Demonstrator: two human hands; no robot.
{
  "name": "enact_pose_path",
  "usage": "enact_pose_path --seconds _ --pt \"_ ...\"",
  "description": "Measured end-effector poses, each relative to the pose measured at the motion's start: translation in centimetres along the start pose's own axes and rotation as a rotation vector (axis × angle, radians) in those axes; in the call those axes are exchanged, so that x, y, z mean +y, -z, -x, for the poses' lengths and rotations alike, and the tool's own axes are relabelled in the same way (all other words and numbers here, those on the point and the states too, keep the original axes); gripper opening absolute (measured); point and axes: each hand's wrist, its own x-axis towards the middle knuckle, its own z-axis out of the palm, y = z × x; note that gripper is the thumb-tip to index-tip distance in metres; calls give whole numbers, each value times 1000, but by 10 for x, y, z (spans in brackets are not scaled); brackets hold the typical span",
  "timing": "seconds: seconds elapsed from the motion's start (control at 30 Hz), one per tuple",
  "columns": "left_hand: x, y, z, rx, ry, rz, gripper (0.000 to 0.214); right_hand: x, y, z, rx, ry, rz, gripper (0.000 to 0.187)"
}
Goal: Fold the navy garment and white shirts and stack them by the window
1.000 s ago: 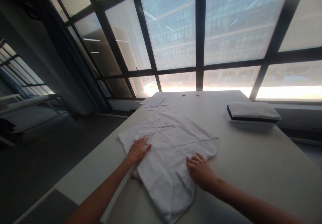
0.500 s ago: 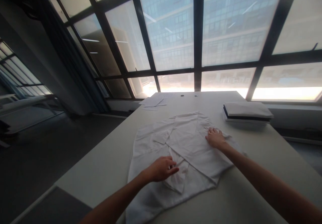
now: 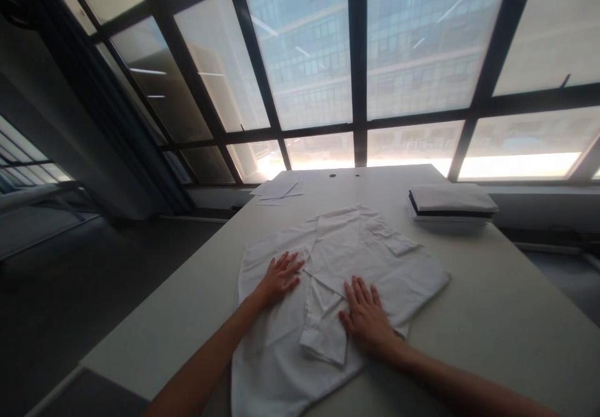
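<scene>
Cloth [image 3: 330, 261] lies spread on the table [image 3: 497, 298], under both hands' fingers; long axis approx. near-L to far-R, one corner pointing R; L hand [image 3: 277, 282] palm-down, fingers a bit spread, aimed fwd-R; R hand [image 3: 368, 322] flat, fingers nearly tog., thumb out, aimed fwd-L.

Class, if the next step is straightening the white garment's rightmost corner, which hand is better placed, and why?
Probably the right hand: it rests nearer that corner; the left hand lies farther across the white garment.
</scene>
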Motion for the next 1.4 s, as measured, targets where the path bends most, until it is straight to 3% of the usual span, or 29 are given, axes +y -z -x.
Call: enact_pose_path --seconds 0.27,0.43,0.6,0.8,0.9,1.0,1.07,1.17,1.23,1.4 --pt "3 -3 11 -27 193 -37 55 16 12 -14 42 149 -7 69" --pt "25 -3 30 -72 307 -94 54 42 23 -36 30 301 20 67" --pt "67 1 42 -132 436 -55 55 86 43 -67 -14 442 37 68" --pt "140 10 40 -234 552 100 64 142 68 -92 -27 558 48 60" --pt "177 12 47 -311 526 163 72 165 78 -99 -20 520 62 59" --pt "200 11 65 -376 413 202 77 173 84 -102 -3 458 49 55" --pt "201 10 76 -388 306 197 79 165 83 -103 75 349 20 49" --pt "181 15 71 -305 141 128 72 134 77 -106 254 155 1 46" --pt "160 25 45 -193 69 77 63 108 70 -110 305 81 21 47" --pt "107 38 -57 -19 -22 113 53 62 50 -122 229 -11 79 52"
